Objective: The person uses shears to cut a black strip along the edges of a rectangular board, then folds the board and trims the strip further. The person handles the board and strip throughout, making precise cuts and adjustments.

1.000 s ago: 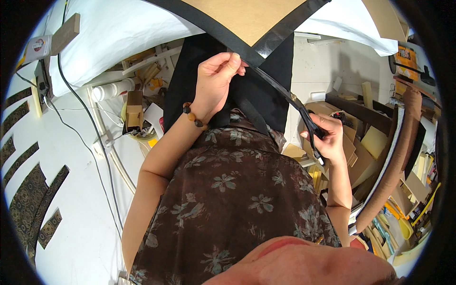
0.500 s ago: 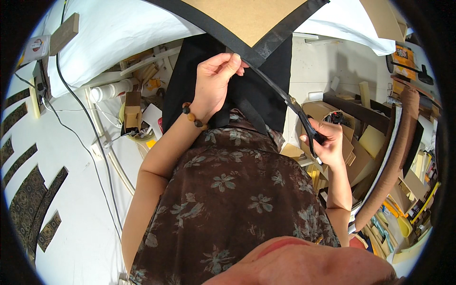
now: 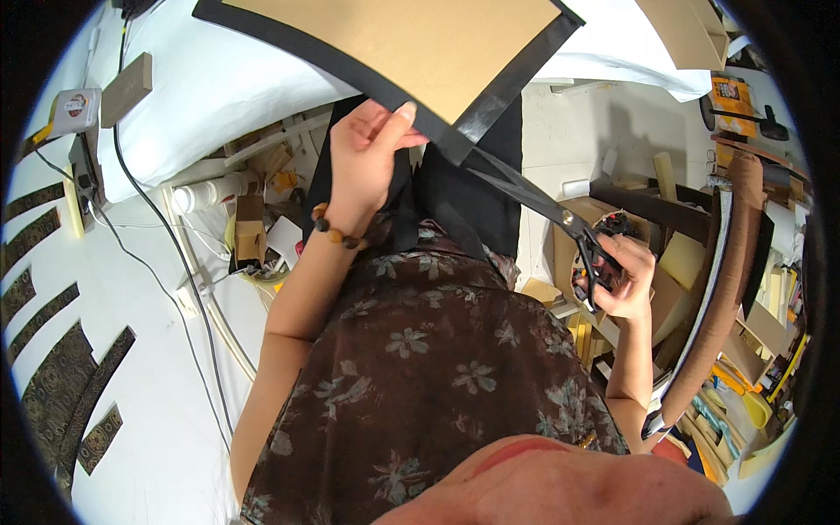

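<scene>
With the left hand (image 3: 363, 157), pinches the black border (image 3: 350, 74) of a tan board (image 3: 411, 52) above the lap (image 3: 472, 206) — and with the right hand (image 3: 628, 276), grips scissors (image 3: 567, 217) with blades parted at the board's near corner.

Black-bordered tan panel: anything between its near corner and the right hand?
Only the scissors that the right hand holds; their blades reach toward the tan panel's near corner. Nothing else visible stands between. The left hand pinches the black border left of that corner.
</scene>
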A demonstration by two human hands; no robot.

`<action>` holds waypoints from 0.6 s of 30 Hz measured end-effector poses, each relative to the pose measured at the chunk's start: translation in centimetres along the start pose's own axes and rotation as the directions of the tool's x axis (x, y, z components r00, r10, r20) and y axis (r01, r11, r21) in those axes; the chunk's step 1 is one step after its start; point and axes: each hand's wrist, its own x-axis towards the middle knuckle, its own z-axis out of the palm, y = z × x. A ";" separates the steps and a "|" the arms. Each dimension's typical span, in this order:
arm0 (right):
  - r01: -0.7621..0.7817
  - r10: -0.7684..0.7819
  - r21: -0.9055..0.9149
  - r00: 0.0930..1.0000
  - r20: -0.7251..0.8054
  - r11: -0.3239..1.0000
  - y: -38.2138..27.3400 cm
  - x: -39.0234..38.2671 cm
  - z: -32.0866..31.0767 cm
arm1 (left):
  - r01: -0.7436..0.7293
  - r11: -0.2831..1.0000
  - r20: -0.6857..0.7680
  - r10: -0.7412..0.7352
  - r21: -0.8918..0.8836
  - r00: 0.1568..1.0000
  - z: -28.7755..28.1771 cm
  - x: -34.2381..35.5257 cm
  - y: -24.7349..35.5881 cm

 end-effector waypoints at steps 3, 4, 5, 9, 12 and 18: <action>0.005 -0.004 0.009 0.992 -0.129 1.000 1.0 -0.8 0.0 | 0.060 0.997 0.101 -0.064 0.044 0.993 -2.8 0.4 1.8; 0.017 -0.013 0.023 0.984 -0.179 1.000 1.2 -0.7 0.2 | 0.084 0.993 0.103 -0.092 0.087 0.990 -4.1 0.7 1.9; 0.018 -0.017 0.004 0.976 -0.218 1.000 1.1 -0.3 0.4 | 0.116 0.988 0.094 -0.126 0.104 0.988 -4.8 1.0 2.8; 0.153 -0.183 -0.209 0.974 -0.130 0.966 -0.6 4.5 0.4 | 0.154 0.965 0.039 -0.165 0.211 0.985 -8.5 2.5 6.2; 0.261 -0.276 -0.293 0.961 -0.009 0.920 -1.7 8.6 0.8 | 0.086 0.951 -0.110 -0.055 0.298 0.992 -10.4 2.5 7.7; 0.303 -0.291 -0.118 0.950 0.110 0.946 -4.3 16.1 0.9 | -0.203 0.721 -0.244 0.464 0.663 0.851 -10.9 -1.1 10.2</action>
